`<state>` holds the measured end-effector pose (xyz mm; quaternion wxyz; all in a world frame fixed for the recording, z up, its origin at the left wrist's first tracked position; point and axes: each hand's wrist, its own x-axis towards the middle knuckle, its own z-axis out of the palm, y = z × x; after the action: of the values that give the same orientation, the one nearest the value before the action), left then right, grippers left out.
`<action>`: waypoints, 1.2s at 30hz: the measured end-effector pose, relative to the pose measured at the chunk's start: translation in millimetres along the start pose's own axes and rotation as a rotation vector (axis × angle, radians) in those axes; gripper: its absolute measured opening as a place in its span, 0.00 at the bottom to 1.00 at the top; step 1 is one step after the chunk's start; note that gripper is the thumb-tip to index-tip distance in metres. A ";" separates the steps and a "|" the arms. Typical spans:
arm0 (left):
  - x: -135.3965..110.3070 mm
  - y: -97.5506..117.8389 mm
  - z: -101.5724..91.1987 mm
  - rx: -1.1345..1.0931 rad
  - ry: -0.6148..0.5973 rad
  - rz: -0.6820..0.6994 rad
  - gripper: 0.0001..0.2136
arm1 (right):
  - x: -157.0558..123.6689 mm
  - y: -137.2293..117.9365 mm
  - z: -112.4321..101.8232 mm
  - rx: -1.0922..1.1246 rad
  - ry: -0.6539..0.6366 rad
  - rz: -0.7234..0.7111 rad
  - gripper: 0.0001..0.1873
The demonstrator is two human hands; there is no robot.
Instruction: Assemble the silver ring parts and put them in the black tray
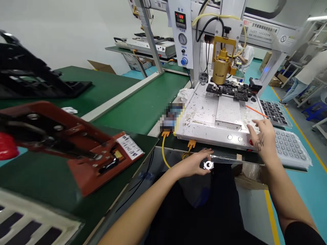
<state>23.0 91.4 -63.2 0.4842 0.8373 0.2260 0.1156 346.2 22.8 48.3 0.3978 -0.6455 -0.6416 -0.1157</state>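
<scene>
Between the thumb and fingertips of my left hand (200, 163) is a small round metal part (208, 165), white with a dark centre, held in front of the bench edge above my lap. My right hand (264, 136) hovers by the front right corner of the white machine base (204, 124), thumb and index finger apart with nothing visible between them. Just beyond its fingertips a thin orange stick (257, 111) lies across the base's right side. Small clear bits (246, 120) are scattered near that thumb. A red button (251, 142) sits beside the wrist.
A gold press head (221, 69) hangs over black fixtures (230, 89). Right of the base are a clear tray (291, 146) of round pockets and a tray of black parts (274, 112). On the left stands a brown hand press (102, 163). Other people are in the background.
</scene>
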 end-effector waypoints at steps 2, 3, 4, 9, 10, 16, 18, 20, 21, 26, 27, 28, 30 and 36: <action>0.5 1.1 2.4 -0.011 0.025 0.011 0.15 | -32.9 -27.8 22.3 0.200 -0.117 -0.106 0.10; 0.5 1.2 2.4 -0.021 0.038 0.015 0.16 | -50.2 -40.6 36.2 0.263 -0.208 -0.152 0.10; 0.3 1.1 1.3 -0.039 0.050 0.016 0.16 | -66.3 -51.1 51.2 0.300 -0.272 -0.181 0.11; -7.0 -0.6 -14.1 -0.260 0.093 -0.007 0.19 | -107.6 -60.2 112.9 0.352 -0.354 -0.137 0.13; -9.2 -0.7 -16.4 -0.268 0.101 -0.006 0.19 | -109.4 -57.0 118.7 0.346 -0.354 -0.122 0.12; -15.4 -1.2 -9.9 -0.003 0.101 0.027 0.16 | -115.7 -52.6 126.4 0.280 -0.383 -0.137 0.11; -15.0 -2.3 -6.4 0.035 0.096 0.037 0.15 | -119.4 -54.1 128.7 0.260 -0.385 -0.160 0.12; -14.7 -3.1 -5.7 0.051 0.083 0.041 0.15 | -123.6 -52.8 132.2 0.249 -0.380 -0.186 0.14; -14.6 -3.2 -6.4 0.059 0.070 0.042 0.15 | -125.8 -50.9 134.3 0.249 -0.376 -0.200 0.15; -13.6 -2.4 -13.6 0.092 -0.019 0.038 0.16 | -139.7 -37.0 144.9 0.302 -0.358 -0.270 0.17; -13.3 -2.4 -14.7 0.089 -0.029 0.045 0.16 | -144.0 -35.5 146.0 0.319 -0.356 -0.279 0.17; -13.2 -2.5 -15.5 0.083 -0.036 0.054 0.16 | -149.5 -34.8 146.3 0.337 -0.353 -0.284 0.16; -13.6 -3.3 -16.1 0.071 -0.040 0.068 0.15 | -164.4 -35.5 142.9 0.365 -0.334 -0.272 0.13; -19.7 -5.8 -11.4 0.052 0.005 0.048 0.14 | -224.8 -20.8 100.8 0.295 -0.057 0.064 0.07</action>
<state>-0.4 92.9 -61.9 0.4587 0.8546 0.2100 0.1231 257.0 -78.9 -158.6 0.4733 -0.6032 -0.6418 0.0112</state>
